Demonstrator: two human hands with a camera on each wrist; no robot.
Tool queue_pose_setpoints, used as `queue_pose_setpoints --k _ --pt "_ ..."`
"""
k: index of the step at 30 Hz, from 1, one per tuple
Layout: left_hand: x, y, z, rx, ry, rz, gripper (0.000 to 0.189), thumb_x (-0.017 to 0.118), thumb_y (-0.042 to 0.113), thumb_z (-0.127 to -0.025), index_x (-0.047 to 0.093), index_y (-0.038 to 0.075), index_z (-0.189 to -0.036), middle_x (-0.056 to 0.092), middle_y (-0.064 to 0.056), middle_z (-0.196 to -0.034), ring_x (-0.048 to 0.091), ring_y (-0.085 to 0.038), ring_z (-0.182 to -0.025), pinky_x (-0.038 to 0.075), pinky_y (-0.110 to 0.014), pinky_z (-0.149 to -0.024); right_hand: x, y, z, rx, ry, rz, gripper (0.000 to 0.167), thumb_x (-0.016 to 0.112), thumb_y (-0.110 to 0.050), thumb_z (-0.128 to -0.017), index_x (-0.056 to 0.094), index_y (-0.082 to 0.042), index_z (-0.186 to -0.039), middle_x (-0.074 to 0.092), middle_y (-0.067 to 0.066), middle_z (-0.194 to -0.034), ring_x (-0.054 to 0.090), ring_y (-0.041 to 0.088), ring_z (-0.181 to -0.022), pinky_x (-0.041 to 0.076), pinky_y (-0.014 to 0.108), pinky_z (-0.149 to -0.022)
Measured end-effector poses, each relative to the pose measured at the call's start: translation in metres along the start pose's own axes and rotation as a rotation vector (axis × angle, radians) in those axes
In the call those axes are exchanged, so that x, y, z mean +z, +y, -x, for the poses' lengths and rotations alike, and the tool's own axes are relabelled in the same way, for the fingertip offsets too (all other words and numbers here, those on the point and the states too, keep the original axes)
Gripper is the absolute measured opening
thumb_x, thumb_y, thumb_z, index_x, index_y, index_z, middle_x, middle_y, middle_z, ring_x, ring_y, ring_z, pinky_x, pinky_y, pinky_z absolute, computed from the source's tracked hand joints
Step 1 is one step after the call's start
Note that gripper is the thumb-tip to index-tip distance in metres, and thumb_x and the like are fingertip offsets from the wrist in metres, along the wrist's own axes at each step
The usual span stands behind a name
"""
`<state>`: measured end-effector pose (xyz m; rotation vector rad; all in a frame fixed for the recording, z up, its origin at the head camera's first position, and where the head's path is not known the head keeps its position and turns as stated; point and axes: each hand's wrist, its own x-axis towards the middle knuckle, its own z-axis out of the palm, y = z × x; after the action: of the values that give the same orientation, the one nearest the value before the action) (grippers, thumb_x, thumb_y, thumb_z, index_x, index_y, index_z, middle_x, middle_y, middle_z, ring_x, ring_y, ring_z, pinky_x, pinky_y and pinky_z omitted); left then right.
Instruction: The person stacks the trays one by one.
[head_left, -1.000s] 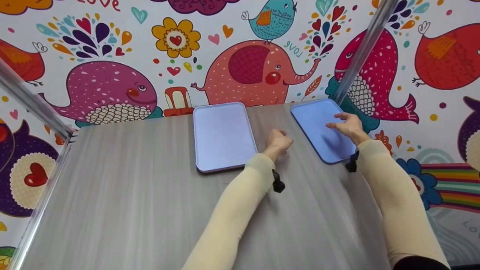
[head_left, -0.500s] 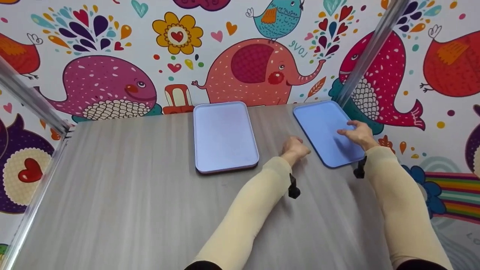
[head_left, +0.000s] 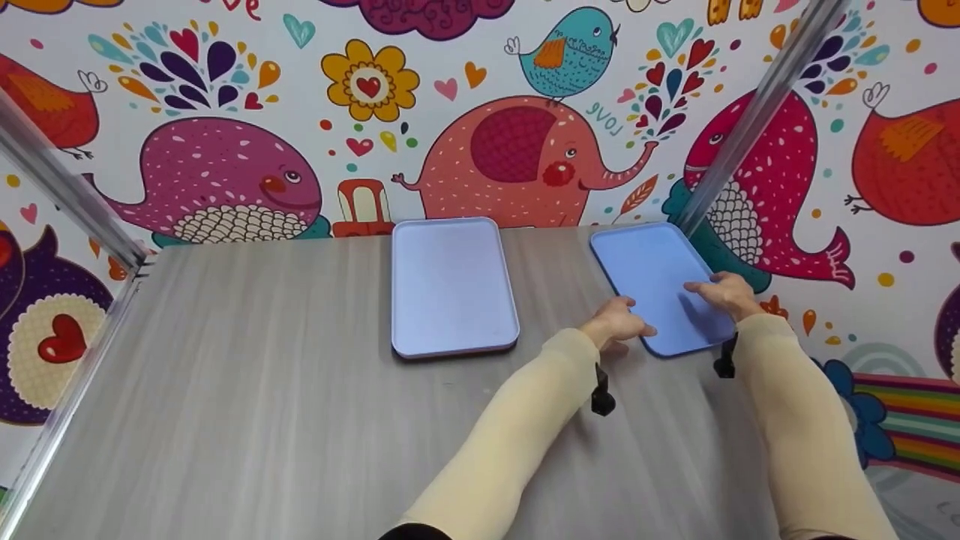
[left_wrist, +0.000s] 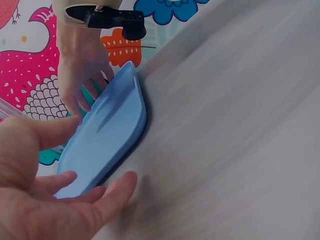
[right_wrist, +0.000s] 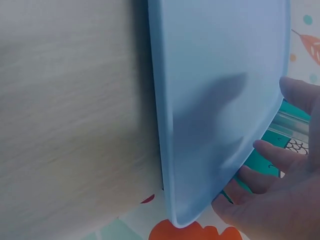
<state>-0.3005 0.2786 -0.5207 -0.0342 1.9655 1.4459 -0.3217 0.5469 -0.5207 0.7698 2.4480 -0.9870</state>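
Note:
A shallow blue tray [head_left: 649, 277] with rounded corners lies at the table's far right, beside the wall. My right hand [head_left: 727, 296] is at its right long edge; in the right wrist view the fingertips and thumb of that hand [right_wrist: 285, 185] are spread along the tray's rim [right_wrist: 167, 150]. Near the left long edge is my left hand [head_left: 619, 322], its thumb overlapping the rim in the head view. In the left wrist view, the fingers of my left hand [left_wrist: 55, 195] are parted and loosely bent around the tray's near side, with nothing gripped.
A pale lavender tray [head_left: 454, 285] lies left of the blue one, with a darker reddish edge showing beneath it. Grey wood-look table [head_left: 262, 390] extends to the left. Metal posts [head_left: 750, 120] and a cartoon-printed wall [head_left: 262, 60] border the table.
My left hand has moved right, to the blue tray's left edge, and its curled fingers have opened. My right hand has lowered slightly to the tray's right edge. The camera view has shifted a little.

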Motion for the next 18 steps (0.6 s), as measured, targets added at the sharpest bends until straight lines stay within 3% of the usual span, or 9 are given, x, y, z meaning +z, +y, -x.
queue_pose_setpoints --k 9,18 --pt "0.001 -0.004 -0.005 0.016 -0.063 0.100 0.069 0.083 0.009 -0.101 0.056 0.019 -0.163 0.060 -0.008 -0.164 0.065 -0.027 -0.144 0.063 -0.049 -0.114 -0.008 -0.001 -0.001 0.003 -0.043 0.017 0.100 0.054 -0.052 -0.113 0.007 0.011 -0.174 0.012 0.041 -0.180 0.019 0.058 -0.168 0.020 0.073 -0.139" --pt "-0.002 -0.014 -0.004 0.102 0.019 0.239 0.063 0.074 -0.009 -0.099 0.062 0.014 -0.157 0.061 -0.014 -0.160 0.071 -0.033 -0.136 0.064 -0.051 -0.111 -0.014 0.013 0.006 -0.067 0.013 0.019 0.069 0.051 -0.029 -0.114 0.035 0.008 -0.170 0.030 0.041 -0.174 0.031 0.056 -0.158 0.032 0.071 -0.136"
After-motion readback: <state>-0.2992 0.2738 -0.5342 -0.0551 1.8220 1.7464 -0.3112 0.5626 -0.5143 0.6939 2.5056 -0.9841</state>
